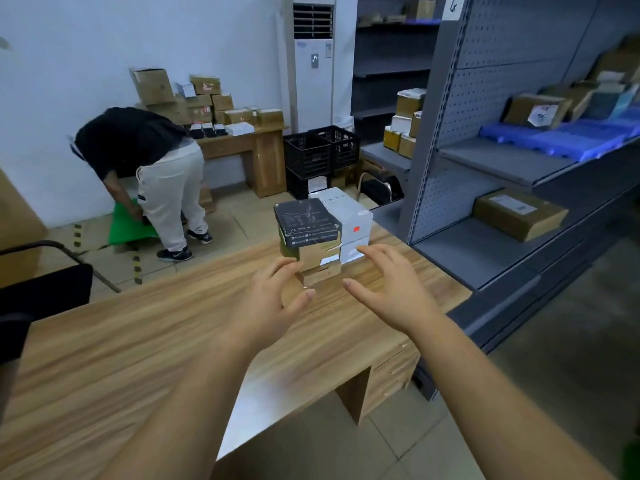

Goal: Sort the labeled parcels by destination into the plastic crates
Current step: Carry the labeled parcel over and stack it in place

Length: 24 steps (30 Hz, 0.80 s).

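Two hands spread beside a stack of parcels on a wooden table

Both forearms stretch forward over the table, palms down. The left hand sits at the stack's lower left corner. Its fingers are loosely curved along the side of the brown cardboard boxes and its thumb points across their front. They grasp nothing, and I cannot tell whether the fingertips touch the card. The right hand hovers just right of the stack with fingers splayed and relaxed, clear of the parcels.

The stack stands near the table's far edge. A black box with small white print lies on top of the brown cardboard boxes. White boxes sit against it on the right, one bearing a small red mark.

Across the room, black plastic crates are stacked on the floor beside a tall white air-conditioning unit, well apart from the table. To the left, a person bends over something green on the floor. Grey shelving along the right holds more cardboard parcels and blue bins.
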Each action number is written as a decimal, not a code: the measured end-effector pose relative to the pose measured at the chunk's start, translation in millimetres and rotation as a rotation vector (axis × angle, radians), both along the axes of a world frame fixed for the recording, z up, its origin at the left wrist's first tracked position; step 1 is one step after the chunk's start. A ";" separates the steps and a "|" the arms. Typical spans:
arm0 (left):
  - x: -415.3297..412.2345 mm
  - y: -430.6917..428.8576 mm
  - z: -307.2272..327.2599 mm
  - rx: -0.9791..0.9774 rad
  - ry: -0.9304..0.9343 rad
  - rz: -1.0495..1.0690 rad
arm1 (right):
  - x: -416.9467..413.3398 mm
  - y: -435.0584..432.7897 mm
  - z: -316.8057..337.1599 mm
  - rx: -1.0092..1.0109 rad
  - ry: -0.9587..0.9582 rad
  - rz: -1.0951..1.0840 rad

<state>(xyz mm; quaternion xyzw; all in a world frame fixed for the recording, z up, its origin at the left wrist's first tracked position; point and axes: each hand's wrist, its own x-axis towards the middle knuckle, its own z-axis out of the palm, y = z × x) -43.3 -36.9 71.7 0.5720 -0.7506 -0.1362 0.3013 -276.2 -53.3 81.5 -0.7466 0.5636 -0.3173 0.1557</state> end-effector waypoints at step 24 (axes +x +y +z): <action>16.5 -272.1 -77.2 0.207 0.034 0.275 | 20.7 -314.4 -73.6 0.205 0.183 0.178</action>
